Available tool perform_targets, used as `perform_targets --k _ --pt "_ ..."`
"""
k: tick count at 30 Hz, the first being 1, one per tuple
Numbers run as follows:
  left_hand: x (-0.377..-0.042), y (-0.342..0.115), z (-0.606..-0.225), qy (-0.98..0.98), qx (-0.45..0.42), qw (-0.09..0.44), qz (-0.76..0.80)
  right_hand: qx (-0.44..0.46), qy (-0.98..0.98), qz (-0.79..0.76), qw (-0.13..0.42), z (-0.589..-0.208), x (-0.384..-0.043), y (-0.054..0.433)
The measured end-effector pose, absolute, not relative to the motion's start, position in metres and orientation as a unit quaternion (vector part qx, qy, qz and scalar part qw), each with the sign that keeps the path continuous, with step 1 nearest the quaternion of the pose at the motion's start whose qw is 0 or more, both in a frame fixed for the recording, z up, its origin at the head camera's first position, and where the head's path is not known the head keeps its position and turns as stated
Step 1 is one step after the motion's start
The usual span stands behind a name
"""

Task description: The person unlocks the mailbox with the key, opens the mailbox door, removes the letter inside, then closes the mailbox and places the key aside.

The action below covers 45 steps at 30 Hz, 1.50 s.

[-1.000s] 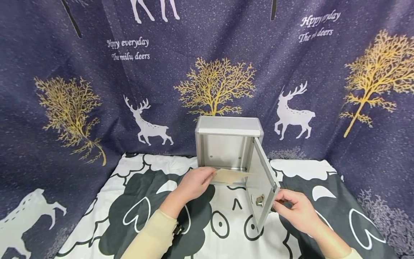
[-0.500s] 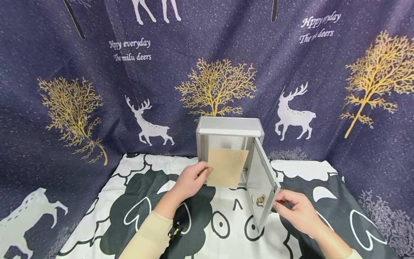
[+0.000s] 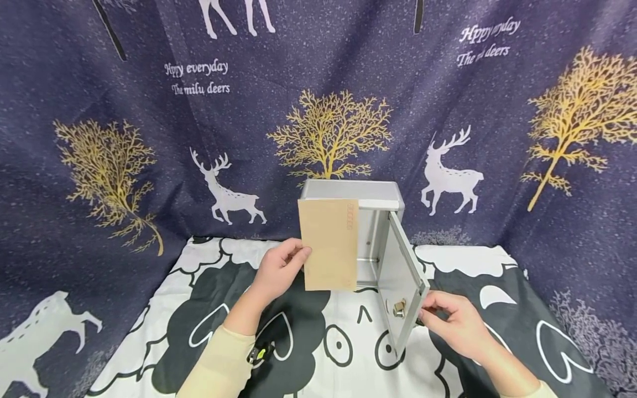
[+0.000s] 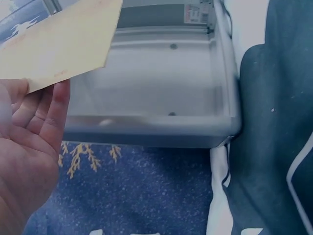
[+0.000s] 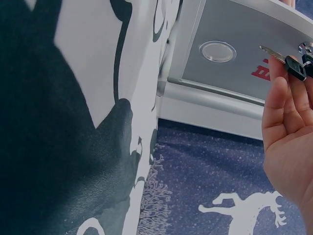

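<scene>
left hand (image 3: 278, 269) pinches a kraft envelope (image 3: 329, 246) by its left edge, hiding part of the metal mailbox (image 3: 353, 190) behind; past the open door (image 3: 402, 276), right hand (image 3: 460, 325) curls its fingers on keys (image 5: 296, 68) — clear only from the right wrist, cut off there.

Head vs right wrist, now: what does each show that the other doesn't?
Head only: left hand pinching the tan envelope, box interior, the door's inner face with its latch, gold trees.

Right wrist only: the door's outer face with red lettering and round window; a recognisable key.

Both: right hand, door, deer-print backdrop, black-and-white cloth.

A sliver topping the right-wrist view is unidentifiable.
</scene>
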State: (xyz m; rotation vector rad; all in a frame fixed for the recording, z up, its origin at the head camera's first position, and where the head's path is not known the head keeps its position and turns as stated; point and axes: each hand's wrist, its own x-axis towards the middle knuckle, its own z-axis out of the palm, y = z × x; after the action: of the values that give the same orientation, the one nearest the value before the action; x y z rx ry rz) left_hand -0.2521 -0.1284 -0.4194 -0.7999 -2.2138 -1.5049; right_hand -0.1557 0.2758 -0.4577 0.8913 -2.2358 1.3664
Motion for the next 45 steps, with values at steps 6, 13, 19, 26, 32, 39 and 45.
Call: perform_targets --k 6,13,19,26,32,39,45 --pt "-0.256 -0.140 -0.415 -0.757 -0.274 0.199 -0.558 0.316 -0.791 0.489 0.186 -0.457 -0.156 0.275" --pt "-0.263 -0.160 -0.410 -0.751 -0.246 0.210 -0.576 0.315 -0.791 0.491 0.183 -0.458 -0.156 0.276" --pt "-0.270 -0.179 -0.410 -0.756 -0.192 0.221 -0.586 0.313 -0.793 0.490 0.180 -0.458 -0.155 0.276" --pt "-0.280 -0.198 -0.418 -0.738 -0.147 0.207 -0.625 0.310 -0.799 0.481 0.182 -0.458 -0.155 0.276" --pt "-0.289 -0.211 -0.429 -0.739 -0.101 0.197 -0.636 0.310 -0.800 0.480 0.182 -0.458 -0.155 0.276" --pt "-0.298 -0.225 -0.445 -0.778 -0.049 0.166 -0.604 0.306 -0.804 0.475 0.184 -0.456 -0.155 0.276" --pt "-0.306 -0.235 -0.461 -0.766 -0.008 0.110 -0.633 0.309 -0.803 0.475 0.183 -0.457 -0.155 0.277"
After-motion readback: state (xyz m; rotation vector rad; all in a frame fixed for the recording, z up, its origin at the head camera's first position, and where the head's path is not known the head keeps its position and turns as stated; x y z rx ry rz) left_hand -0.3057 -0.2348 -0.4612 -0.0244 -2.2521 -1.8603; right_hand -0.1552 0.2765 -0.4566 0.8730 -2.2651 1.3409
